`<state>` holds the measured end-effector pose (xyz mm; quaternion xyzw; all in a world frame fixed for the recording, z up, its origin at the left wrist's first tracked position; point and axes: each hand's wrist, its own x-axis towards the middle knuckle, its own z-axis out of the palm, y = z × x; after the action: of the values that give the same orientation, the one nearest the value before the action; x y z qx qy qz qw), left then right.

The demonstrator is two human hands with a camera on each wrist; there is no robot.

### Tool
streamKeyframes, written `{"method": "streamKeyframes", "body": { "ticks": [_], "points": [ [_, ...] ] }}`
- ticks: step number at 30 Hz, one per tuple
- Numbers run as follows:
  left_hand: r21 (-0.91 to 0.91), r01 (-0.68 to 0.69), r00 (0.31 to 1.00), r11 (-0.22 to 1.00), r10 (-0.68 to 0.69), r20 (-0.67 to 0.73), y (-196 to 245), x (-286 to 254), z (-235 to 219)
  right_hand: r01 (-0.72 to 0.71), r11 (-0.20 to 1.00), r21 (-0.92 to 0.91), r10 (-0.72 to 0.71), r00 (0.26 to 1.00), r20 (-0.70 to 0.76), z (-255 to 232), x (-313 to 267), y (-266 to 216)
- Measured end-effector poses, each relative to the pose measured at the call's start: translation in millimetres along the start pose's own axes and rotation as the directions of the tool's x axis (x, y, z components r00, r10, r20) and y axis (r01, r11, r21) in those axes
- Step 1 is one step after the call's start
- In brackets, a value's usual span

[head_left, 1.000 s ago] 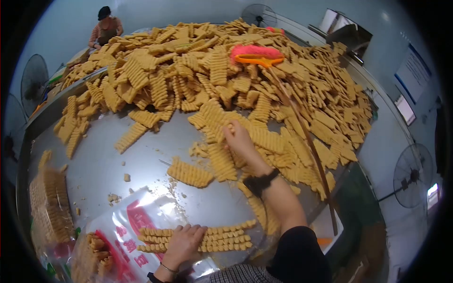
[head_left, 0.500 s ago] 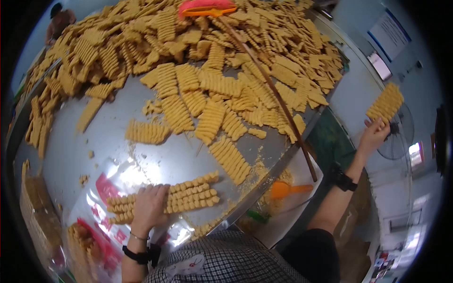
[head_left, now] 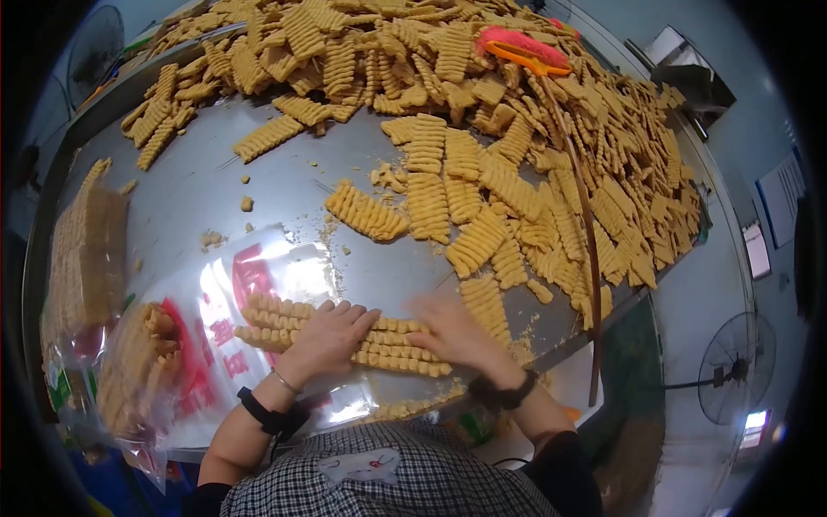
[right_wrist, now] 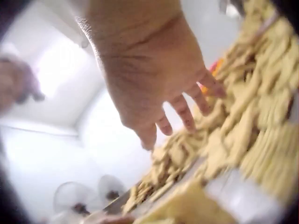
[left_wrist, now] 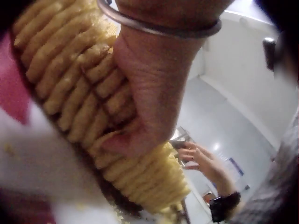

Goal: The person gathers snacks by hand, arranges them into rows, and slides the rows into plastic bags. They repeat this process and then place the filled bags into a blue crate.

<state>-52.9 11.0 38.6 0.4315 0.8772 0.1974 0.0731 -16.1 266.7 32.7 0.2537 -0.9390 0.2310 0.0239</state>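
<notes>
A row of ridged golden snack slabs (head_left: 401, 355) stands on edge, packed side by side on a clear plastic bag with red print (head_left: 306, 269). My left hand (head_left: 329, 339) grips the row from above near its middle. Its thumb bends against the ridged face of the outer slab (left_wrist: 65, 70) in the left wrist view. At the row's right end is my right hand (head_left: 461, 334), slightly blurred. The right wrist view shows that hand's palm (right_wrist: 149, 70) bare, fingers extended and spread, holding nothing. Loose slabs (head_left: 478, 239) lie just beyond it.
A large heap of slabs (head_left: 431, 52) covers the far side of the metal table (head_left: 172, 185). A long-handled brush with pink bristles (head_left: 525, 50) leans across the heap. Filled plastic bags (head_left: 86, 258) stand at the left. Crumbs (head_left: 211, 239) dot the surface.
My right hand has swung from far right, where it held up one slab, back to the right end of the row; that slab is no longer in it. My left hand stays on the row.
</notes>
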Motion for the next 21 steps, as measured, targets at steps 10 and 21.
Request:
{"method": "streamKeyframes", "body": {
  "ticks": [10,21],
  "points": [
    [-0.031,0.071,0.997,0.997,-0.070,0.037,1,2,-1,-0.428,0.901,-0.076,0.402,0.753,0.520,-35,103,26],
    [-0.010,0.076,0.997,0.997,-0.076,-0.011,-3,-4,3,-0.644,0.621,-0.447,0.584,0.761,-0.283,-33,190,267]
  ]
}}
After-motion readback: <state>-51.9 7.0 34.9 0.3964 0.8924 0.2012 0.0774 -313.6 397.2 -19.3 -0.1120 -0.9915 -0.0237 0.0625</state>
